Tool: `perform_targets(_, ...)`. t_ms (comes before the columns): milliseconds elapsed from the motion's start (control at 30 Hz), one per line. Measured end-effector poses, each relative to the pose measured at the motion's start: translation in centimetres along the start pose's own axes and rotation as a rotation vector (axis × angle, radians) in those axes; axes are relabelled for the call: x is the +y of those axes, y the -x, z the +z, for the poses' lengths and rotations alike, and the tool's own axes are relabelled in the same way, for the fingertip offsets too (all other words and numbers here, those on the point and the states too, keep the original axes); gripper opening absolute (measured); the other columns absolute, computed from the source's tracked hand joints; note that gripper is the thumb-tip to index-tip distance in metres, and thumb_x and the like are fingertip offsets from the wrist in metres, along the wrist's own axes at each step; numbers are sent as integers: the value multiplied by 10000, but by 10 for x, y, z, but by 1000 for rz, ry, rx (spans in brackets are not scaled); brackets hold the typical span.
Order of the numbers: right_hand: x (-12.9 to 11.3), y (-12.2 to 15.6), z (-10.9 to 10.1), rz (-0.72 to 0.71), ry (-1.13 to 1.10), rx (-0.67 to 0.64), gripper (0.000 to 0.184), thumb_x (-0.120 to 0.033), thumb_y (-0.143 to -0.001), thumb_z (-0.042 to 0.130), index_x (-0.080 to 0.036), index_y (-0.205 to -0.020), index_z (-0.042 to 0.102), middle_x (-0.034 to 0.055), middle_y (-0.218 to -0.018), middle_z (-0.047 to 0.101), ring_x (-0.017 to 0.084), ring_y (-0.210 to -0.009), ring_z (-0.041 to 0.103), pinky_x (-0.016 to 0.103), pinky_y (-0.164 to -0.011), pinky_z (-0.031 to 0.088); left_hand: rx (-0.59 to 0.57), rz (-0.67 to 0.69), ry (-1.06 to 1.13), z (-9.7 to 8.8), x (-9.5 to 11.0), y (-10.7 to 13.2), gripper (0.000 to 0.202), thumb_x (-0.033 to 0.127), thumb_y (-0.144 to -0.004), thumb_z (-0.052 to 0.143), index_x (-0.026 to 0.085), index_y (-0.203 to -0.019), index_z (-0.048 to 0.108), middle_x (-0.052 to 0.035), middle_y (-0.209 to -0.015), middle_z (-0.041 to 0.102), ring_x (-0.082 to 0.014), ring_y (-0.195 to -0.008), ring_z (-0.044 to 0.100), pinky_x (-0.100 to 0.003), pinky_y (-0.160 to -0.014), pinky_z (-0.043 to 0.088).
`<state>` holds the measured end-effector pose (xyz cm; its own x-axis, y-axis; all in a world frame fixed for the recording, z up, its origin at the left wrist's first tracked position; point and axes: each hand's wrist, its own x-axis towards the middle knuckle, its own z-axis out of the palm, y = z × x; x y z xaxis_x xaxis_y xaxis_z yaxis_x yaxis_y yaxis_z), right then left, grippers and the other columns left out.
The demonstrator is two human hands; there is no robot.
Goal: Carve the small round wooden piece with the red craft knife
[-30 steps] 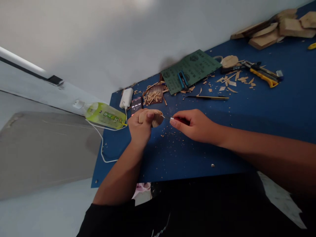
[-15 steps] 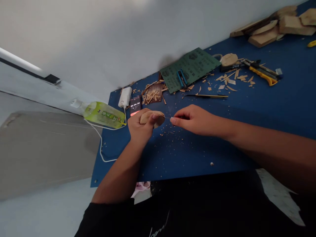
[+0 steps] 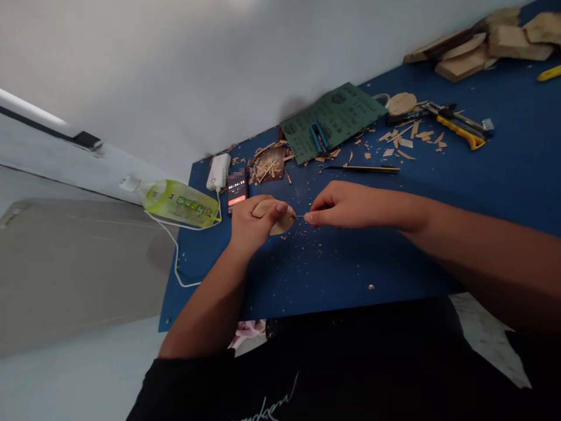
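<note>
My left hand (image 3: 249,225) is closed round a small rounded piece of pale wood (image 3: 280,217), held just above the blue table (image 3: 504,175). My right hand (image 3: 346,204) pinches a thin carving tool (image 3: 301,216); its metal tip touches the right side of the wood piece. Most of the tool's handle is hidden inside my fingers. Fine wood crumbs (image 3: 307,245) lie on the table under both hands.
A phone showing a timer (image 3: 237,191), a white power bank (image 3: 218,172), a green bottle (image 3: 179,202) and a cable lie at the left. Green sandpaper (image 3: 335,120), shavings, a long thin tool (image 3: 363,169), a yellow utility knife (image 3: 458,126) and wood blocks (image 3: 482,44) lie behind.
My right hand has turned so the red handle is hidden in the fingers. The tool tip stays at the wood piece. The camera view has shifted slightly.
</note>
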<state>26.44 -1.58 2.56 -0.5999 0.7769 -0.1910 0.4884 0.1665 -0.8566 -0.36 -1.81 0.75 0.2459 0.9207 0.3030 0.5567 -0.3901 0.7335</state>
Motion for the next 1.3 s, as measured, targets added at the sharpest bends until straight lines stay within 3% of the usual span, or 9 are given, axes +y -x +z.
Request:
perform_targets(200, -1, 1, 14, 8, -94, 118, 370, -481, -984, 667, -186, -803, 800, -25, -589, 512, 128, -571, 436, 331, -593, 301, 195, -62, -43, 9, 3, 7, 508, 671, -968, 759, 203, -787, 840, -44, -716, 761, -155, -643, 655, -275, -574, 488)
perform_targets(333, 1, 0, 25, -68, -65, 229, 434, -491, -990, 639, -200, -668, 629, -32, -598, 460, 124, -596, 400, 339, -602, 271, 292, -101, -49, 13, -4, 10, 494, 673, -935, 804, 206, -773, 829, -26, -679, 725, -144, -619, 623, -278, -565, 469)
perform_targets(433, 3, -2, 33, -118, -81, 290, 434, -500, -992, 627, -204, -676, 600, -35, -620, 465, 124, -614, 404, 339, -608, 272, 346, -122, 26, 18, -9, 10, 497, 688, -923, 816, 215, -769, 808, -26, -699, 719, -138, -620, 627, -281, -571, 486)
perform_targets(633, 2, -4, 42, -177, -225, 375, 428, -549, -1007, 593, -193, -779, 662, -35, -657, 502, 127, -647, 427, 326, -623, 300, 364, -177, 333, 32, -8, 4, 652, 821, -970, 660, 225, -711, 704, -29, -645, 653, -130, -558, 600, -297, -529, 505)
perform_targets(800, 0, -7, 51, -174, -447, 348, 490, -646, -982, 638, -213, -754, 602, -41, -638, 508, 126, -634, 439, 302, -601, 326, 398, -261, 522, 38, 2, -1, 645, 834, -864, 781, 210, -723, 694, -10, -648, 636, -114, -542, 584, -267, -502, 488)
perform_targets(1000, -2, -12, 57, -138, -789, 322, 507, -736, -978, 636, -236, -895, 613, -82, -568, 488, 120, -496, 422, 291, -496, 320, 369, -303, 691, 43, 12, -7, 670, 843, -810, 820, 188, -742, 695, -3, -637, 638, -102, -492, 580, -239, -455, 463)
perform_targets(1133, 1, -7, 47, -125, -660, 319, 516, -727, -959, 687, -221, -871, 638, -77, -568, 488, 113, -506, 415, 290, -511, 311, 379, -317, 717, 35, 7, -9, 650, 850, -809, 817, 203, -828, 750, -17, -690, 708, -123, -496, 616, -262, -469, 511)
perform_targets(1300, -1, 1, 40, -185, -499, 289, 515, -692, -988, 643, -200, -835, 658, -56, -606, 503, 118, -583, 430, 297, -582, 318, 337, -225, 583, 26, -6, -4, 636, 831, -848, 797, 195, -842, 794, -43, -728, 729, -146, -611, 669, -282, -574, 561)
